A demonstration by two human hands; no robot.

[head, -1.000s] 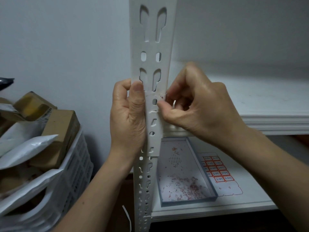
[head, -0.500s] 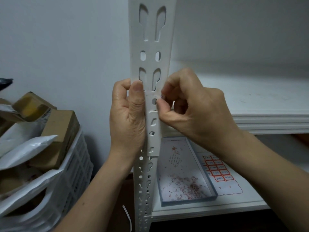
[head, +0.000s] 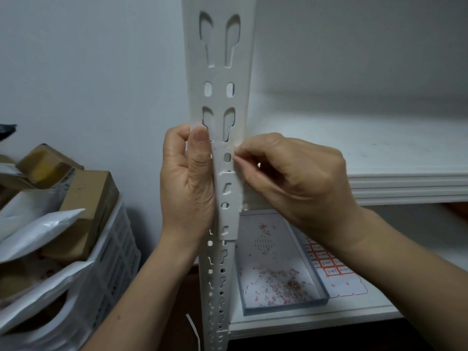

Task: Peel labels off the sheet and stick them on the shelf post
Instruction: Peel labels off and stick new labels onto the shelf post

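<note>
A white slotted shelf post point(head: 219, 72) rises through the middle of the view. My left hand point(head: 187, 183) grips its left edge, thumb pressed flat on the front face. My right hand point(head: 291, 178) is at the post's right edge, thumb and forefinger pinched together beside an oval hole; what they pinch is too small to make out. The label sheet point(head: 331, 267), white with red-outlined labels, lies on the lower shelf point(head: 354, 317), partly behind my right wrist.
A shallow grey tray point(head: 276, 272) strewn with small red and white scraps sits on the lower shelf next to the sheet. An upper white shelf point(head: 379, 148) extends right. A white crate point(head: 111, 259) with cardboard boxes and white bags stands at the left.
My right hand has dropped slightly and its fingertips have closed tighter against the post's right edge. My left hand keeps its grip on the post.
</note>
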